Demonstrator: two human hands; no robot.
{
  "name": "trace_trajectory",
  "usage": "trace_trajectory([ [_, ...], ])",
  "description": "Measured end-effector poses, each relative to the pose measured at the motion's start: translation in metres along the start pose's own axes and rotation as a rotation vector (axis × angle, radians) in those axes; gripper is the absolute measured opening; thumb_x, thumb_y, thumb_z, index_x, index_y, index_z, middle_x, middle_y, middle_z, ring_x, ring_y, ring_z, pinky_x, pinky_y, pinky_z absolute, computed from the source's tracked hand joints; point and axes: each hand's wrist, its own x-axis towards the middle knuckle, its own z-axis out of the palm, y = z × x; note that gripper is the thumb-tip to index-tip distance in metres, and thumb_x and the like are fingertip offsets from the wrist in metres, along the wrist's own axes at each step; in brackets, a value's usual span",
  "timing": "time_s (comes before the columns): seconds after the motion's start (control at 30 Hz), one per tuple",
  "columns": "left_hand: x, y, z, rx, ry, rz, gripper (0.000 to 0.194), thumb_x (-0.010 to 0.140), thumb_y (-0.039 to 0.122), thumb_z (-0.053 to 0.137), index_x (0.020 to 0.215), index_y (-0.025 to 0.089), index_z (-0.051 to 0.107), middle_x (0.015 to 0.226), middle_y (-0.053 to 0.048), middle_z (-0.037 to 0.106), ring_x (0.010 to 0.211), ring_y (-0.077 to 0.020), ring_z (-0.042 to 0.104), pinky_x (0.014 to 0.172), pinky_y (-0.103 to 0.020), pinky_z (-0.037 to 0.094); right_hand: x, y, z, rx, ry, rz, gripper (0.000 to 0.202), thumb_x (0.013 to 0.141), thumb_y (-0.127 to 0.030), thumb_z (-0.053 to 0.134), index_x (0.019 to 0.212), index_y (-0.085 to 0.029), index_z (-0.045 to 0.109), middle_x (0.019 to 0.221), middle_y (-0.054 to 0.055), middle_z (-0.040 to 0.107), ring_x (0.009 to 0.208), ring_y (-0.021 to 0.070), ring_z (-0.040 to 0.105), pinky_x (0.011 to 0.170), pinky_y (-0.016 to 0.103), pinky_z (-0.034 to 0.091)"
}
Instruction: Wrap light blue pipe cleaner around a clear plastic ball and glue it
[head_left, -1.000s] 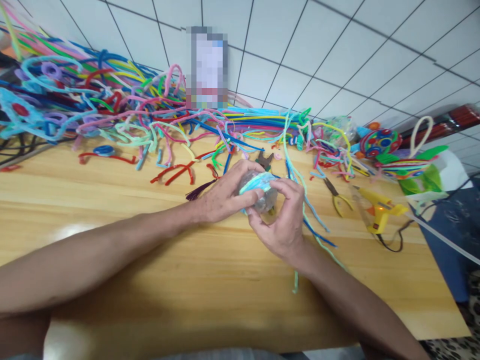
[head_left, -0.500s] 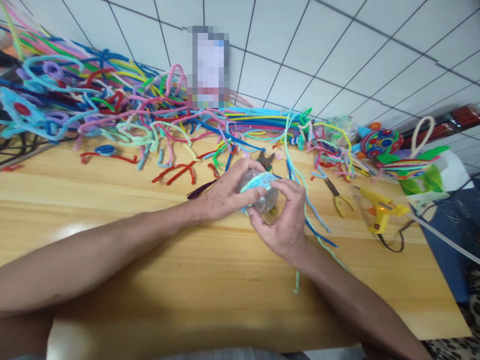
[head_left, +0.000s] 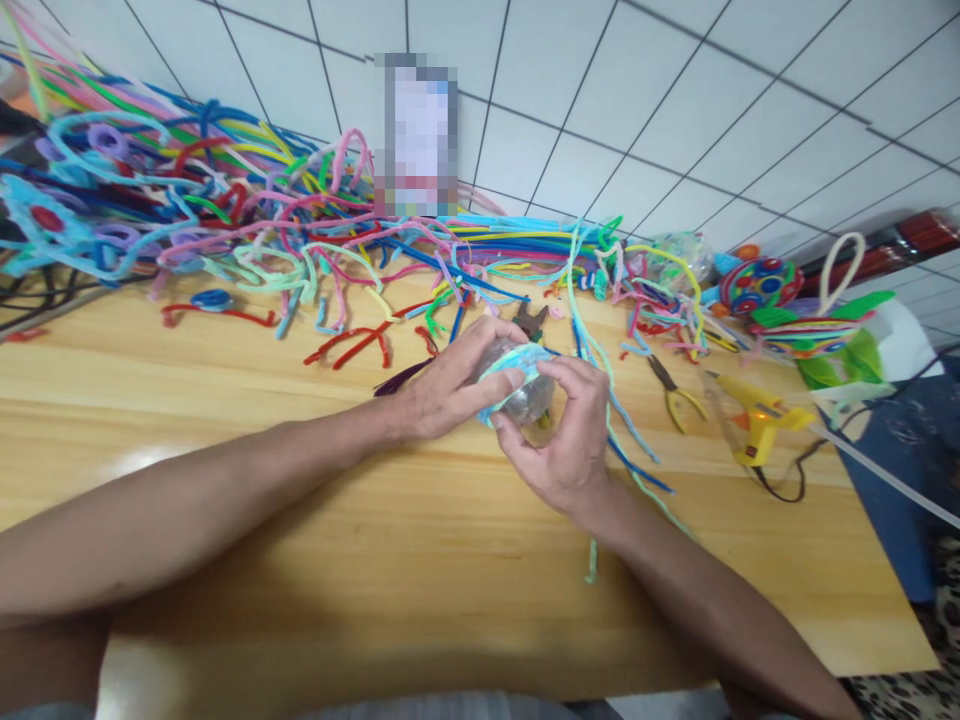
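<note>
Between my hands is a clear, round plastic ball (head_left: 534, 402) with a band of light blue and pale green pipe cleaners (head_left: 529, 362) around it. My left hand (head_left: 454, 385) grips the ball from the left, its thumb lying across the band. From the right, my right hand (head_left: 566, 435) pinches the ball and band between thumb and fingers. Long pale green and blue pipe cleaners (head_left: 600, 355) trail past my right hand and wrist. Just behind the ball, dark-jawed pliers (head_left: 531, 320) are partly hidden by it. A dark purple tassel (head_left: 401, 379) lies beside my left hand.
A tangled heap of colourful pipe cleaners (head_left: 247, 190) lines the wall. To the right are yellow-handled pliers (head_left: 675, 395), a yellow glue gun (head_left: 765, 420) with a cord, and a decorated ball (head_left: 761, 285). A blurred-out upright object (head_left: 420, 135) stands at the wall.
Almost nothing differs. The left thumb has shifted slightly left along the band, and the right fingers have moved a little; both hands keep their hold on the ball.
</note>
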Motion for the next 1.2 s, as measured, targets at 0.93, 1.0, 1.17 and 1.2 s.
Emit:
trace_trajectory([
  [0.93,0.0037,0.0010,0.0014,0.035,0.033,0.032,0.027,0.111,0.049,0.058,0.126,0.026,0.057,0.122,-0.007,0.064,0.115,-0.0247,0.063,0.102,-0.043,0.053,-0.0014,-0.0033,0.0010,0.011,0.014,-0.033,0.066,0.093,-0.035,0.081,0.150,-0.027,0.048,0.130,0.013,0.067,0.120,0.0337,0.067,0.100,0.059,0.061],
  [1.0,0.0041,0.0004,0.0015,0.029,0.042,0.040,0.029,0.111,0.052,0.060,0.125,0.027,0.057,0.124,-0.007,0.064,0.115,-0.0244,0.063,0.102,-0.042,0.053,-0.0013,-0.0040,0.0010,0.000,0.015,-0.036,0.066,0.093,-0.034,0.080,0.150,-0.027,0.047,0.130,0.012,0.068,0.119,0.0338,0.068,0.099,0.059,0.061],
  [1.17,0.0045,-0.0028,0.0053,-0.008,0.047,0.035,0.029,0.107,0.046,0.067,0.126,0.026,0.057,0.129,-0.008,0.066,0.118,-0.0240,0.066,0.099,-0.040,0.056,-0.0014,-0.0039,-0.0007,-0.018,-0.003,-0.035,0.065,0.094,-0.038,0.078,0.150,-0.028,0.045,0.127,0.012,0.068,0.117,0.0344,0.070,0.098,0.061,0.062],
  [1.2,0.0042,-0.0033,0.0062,-0.020,0.050,0.029,0.029,0.106,0.045,0.067,0.126,0.026,0.057,0.128,-0.008,0.067,0.118,-0.0240,0.067,0.098,-0.040,0.056,-0.0017,-0.0034,-0.0012,-0.020,-0.006,-0.031,0.066,0.095,-0.040,0.078,0.150,-0.028,0.044,0.128,0.012,0.068,0.117,0.0344,0.070,0.097,0.061,0.063],
])
